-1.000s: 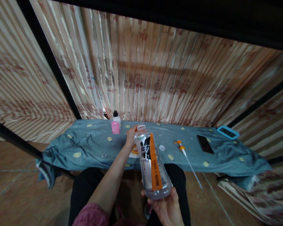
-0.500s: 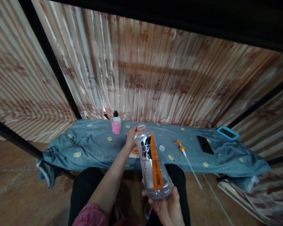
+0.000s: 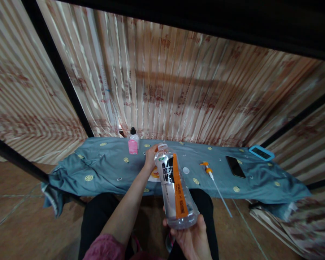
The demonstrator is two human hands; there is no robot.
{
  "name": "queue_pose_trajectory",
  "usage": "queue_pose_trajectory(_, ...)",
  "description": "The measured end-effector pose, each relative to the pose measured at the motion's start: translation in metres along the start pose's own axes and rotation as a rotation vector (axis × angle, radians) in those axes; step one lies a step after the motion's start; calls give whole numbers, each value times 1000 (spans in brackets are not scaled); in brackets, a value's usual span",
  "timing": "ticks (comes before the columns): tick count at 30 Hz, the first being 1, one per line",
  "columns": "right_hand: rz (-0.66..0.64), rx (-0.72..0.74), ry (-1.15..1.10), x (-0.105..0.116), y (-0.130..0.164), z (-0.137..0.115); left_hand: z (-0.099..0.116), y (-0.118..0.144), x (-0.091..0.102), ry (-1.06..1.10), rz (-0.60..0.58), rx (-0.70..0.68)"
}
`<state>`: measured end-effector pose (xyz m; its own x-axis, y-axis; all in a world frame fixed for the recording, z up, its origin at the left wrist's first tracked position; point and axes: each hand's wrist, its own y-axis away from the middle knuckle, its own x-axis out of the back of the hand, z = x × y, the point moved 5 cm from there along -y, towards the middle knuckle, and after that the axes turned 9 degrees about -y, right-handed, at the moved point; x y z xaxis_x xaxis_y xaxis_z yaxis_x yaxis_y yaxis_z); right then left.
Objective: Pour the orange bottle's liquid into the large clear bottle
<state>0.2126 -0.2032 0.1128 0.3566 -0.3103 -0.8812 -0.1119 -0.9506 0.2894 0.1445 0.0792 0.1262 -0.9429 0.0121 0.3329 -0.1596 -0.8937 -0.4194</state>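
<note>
My right hand grips the base of a large clear plastic bottle with a black, white and orange label. The bottle is uncapped and tilts away from me. My left hand reaches out to the table just behind the bottle's mouth, fingers closed around something orange and white that the bottle mostly hides. A white cap lies on the cloth just right of the bottle.
A low table under a blue-grey cloth carries a small bottle with a pink label, an orange pump head with a long white tube, a black phone and a blue-cased phone. Striped curtains hang behind.
The big bottle has turned slightly in my right hand, its orange stripe shifting a little. My left hand stays where it was.
</note>
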Motion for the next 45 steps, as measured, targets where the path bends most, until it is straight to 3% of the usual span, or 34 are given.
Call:
queue_pose_trajectory(20, -31, -29, -20, 1, -2, -3, 8, 1, 2, 7, -10, 15)
queue_pose_trajectory(38, -8, 24, -33, 29, -14, 3, 7, 3, 5, 8, -1, 54)
queue_pose_trajectory(45, -22, 7, -47, 27, -14, 2, 8, 2, 7, -37, -43, 17)
